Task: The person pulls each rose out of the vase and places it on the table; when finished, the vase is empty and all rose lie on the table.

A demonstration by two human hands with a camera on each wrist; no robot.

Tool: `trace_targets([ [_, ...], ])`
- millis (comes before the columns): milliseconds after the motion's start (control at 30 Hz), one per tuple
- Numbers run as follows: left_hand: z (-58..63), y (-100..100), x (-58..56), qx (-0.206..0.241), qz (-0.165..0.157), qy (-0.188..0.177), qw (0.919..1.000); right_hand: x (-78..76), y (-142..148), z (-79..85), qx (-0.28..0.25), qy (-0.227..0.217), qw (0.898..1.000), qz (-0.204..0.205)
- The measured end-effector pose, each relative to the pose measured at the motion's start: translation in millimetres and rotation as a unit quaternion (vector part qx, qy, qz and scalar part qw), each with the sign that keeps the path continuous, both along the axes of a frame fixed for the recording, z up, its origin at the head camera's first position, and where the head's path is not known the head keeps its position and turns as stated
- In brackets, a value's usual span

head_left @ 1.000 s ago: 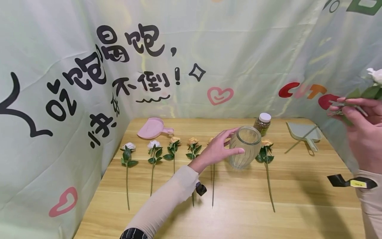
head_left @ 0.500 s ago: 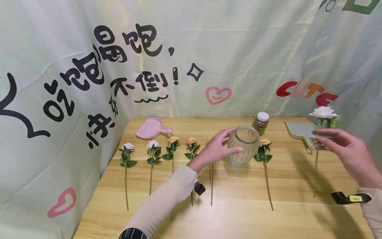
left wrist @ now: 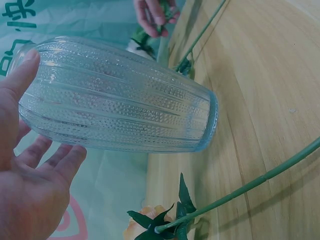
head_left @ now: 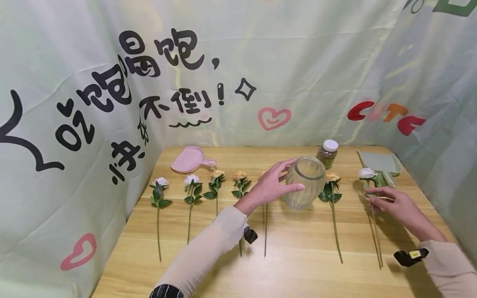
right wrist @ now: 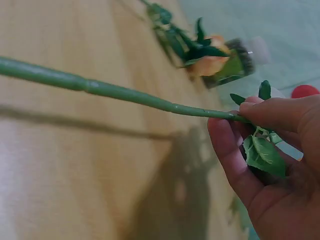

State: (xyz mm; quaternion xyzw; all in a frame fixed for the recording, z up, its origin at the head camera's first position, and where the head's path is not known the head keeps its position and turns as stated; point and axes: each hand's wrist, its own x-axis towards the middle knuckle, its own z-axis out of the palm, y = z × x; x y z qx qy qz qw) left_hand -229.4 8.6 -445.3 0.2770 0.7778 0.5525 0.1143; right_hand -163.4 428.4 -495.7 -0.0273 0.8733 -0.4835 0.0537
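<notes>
My left hand holds a clear ribbed glass vase near its rim, thumb on the near side and fingers round the left. The vase stands upright on the table, nothing inside. In the left wrist view, its dimpled wall fills the middle. My right hand pinches the stem of a white artificial rose just below the bloom, between thumb and fingers. Its green stem hangs close over the table in the right wrist view, shadow beside it. A yellow rose lies between vase and right hand.
To the left lie white roses and yellow roses in a row, some partly behind my left arm. Behind are a pink dustpan, a white-capped jar and a grey-green dustpan. Printed cloth walls the table.
My right hand has brought the white rose from the upper right down and leftward to the table beside the yellow rose. The left hand and vase have stayed in place.
</notes>
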Motion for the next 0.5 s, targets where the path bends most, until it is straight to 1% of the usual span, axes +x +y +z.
trace_targets([
  [67, 0.7, 0, 0.3, 0.0, 0.0, 0.0, 1.0, -1.4, -2, -7.4, -0.014, -0.006, 1.0, 0.004],
  [167, 1.7, 0, 1.0, -0.001, 0.0, -0.001, 1.0, -3.9, -5, -15.5, -0.021, -0.002, 1.0, 0.009],
  [267, 3.0, 0, 1.9, -0.003, 0.001, -0.003, 1.0, -5.7, -8, -21.0, 0.003, 0.012, 1.0, 0.012],
  [367, 3.3, 0, 2.0, -0.006, 0.003, -0.004, 1.0, -6.2, -13, -24.9, 0.042, 0.02, 0.999, -0.002],
  [500, 2.7, 0, 1.6, -0.009, 0.005, -0.004, 0.9999, -5.1, -18, -25.0, 0.087, 0.028, 0.996, -0.016],
])
